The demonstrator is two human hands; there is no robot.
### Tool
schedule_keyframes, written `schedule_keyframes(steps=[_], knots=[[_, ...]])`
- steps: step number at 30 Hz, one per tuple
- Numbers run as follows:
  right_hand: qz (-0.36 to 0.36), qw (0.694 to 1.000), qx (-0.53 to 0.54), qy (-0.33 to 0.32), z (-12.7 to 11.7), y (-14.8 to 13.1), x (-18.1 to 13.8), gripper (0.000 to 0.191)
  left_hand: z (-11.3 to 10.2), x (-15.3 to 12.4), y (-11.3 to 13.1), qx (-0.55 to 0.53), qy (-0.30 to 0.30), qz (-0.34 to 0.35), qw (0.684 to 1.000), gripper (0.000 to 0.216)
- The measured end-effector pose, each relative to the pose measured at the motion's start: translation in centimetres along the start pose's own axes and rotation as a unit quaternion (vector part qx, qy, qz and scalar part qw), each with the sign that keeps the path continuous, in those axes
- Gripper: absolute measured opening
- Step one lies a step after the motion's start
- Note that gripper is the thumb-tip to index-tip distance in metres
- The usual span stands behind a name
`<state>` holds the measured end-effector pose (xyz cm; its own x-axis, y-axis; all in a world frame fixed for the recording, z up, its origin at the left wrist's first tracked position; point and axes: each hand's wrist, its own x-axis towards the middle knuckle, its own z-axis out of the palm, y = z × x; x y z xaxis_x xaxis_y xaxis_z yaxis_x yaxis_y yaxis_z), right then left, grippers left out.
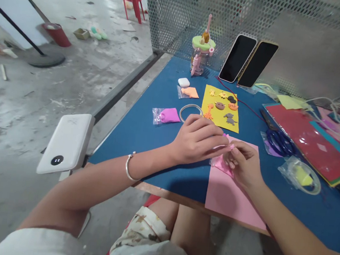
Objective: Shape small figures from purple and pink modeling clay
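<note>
Over the pink paper (229, 195), my two hands meet at their fingertips. My right hand (243, 162) pinches a small bit of pink clay (231, 147) between thumb and finger. From the left comes my left hand (200, 140), fingers bent and close together, its tips at the same bit; what lies under them is hidden. A clear packet of pink clay (224, 167) lies on the paper below the hands, partly covered. Beyond them, a yellow sheet (233, 126) bears several small clay animals, among them a grey elephant (229, 118) and an orange giraffe (209, 111).
Left of the yellow sheet lie a tape roll (181, 113), a magenta clay packet (169, 115) and an orange one (190, 92). Blue scissors (278, 140) and a red folder (310, 137) are at right. Two phones (238, 58) and a lidded cup (198, 62) stand behind.
</note>
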<state>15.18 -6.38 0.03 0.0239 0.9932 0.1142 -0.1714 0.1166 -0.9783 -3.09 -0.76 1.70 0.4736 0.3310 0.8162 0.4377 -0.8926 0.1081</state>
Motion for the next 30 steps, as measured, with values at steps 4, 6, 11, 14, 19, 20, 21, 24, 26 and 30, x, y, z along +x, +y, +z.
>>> schedule_keyframes(steps=[4,6,11,14,19,20,21,24,26,30], knots=[[0.003,1.000,-0.001,0.000,-0.02,0.04,-0.08,0.015,0.09,-0.02,-0.03,-0.001,0.034,0.028,0.999,0.019],[0.001,1.000,-0.006,0.001,-0.01,0.02,-0.14,0.015,0.14,0.05,-0.03,0.017,0.063,0.045,0.997,0.017],[-0.021,1.000,-0.012,-0.008,-0.02,-0.07,-0.25,0.007,0.19,0.25,0.04,0.035,0.121,0.084,0.988,0.013],[-0.028,0.999,-0.018,-0.008,-0.05,-0.09,-0.22,0.005,0.16,0.29,0.03,0.036,0.124,0.088,0.988,0.011],[-0.031,0.999,-0.009,-0.004,-0.16,-0.02,-0.02,0.005,0.06,0.26,-0.22,0.042,0.104,0.095,0.989,0.011],[-0.030,1.000,-0.003,0.000,-0.20,0.00,0.05,0.005,0.04,0.25,-0.28,0.044,0.098,0.096,0.990,0.011],[-0.029,1.000,0.001,0.005,-0.24,0.03,0.11,0.006,0.03,0.25,-0.34,0.046,0.092,0.095,0.990,0.011],[-0.038,0.999,-0.007,0.015,-0.34,0.05,0.25,0.007,0.06,0.25,-0.36,0.039,0.078,0.080,0.993,0.012],[-0.061,0.998,-0.025,0.021,-0.37,0.01,0.29,0.007,0.17,0.28,-0.23,0.013,0.064,0.046,0.997,0.014],[-0.111,0.991,-0.062,0.037,-0.42,-0.11,0.29,0.005,0.48,0.47,0.16,-0.095,0.034,-0.052,0.994,0.015]])
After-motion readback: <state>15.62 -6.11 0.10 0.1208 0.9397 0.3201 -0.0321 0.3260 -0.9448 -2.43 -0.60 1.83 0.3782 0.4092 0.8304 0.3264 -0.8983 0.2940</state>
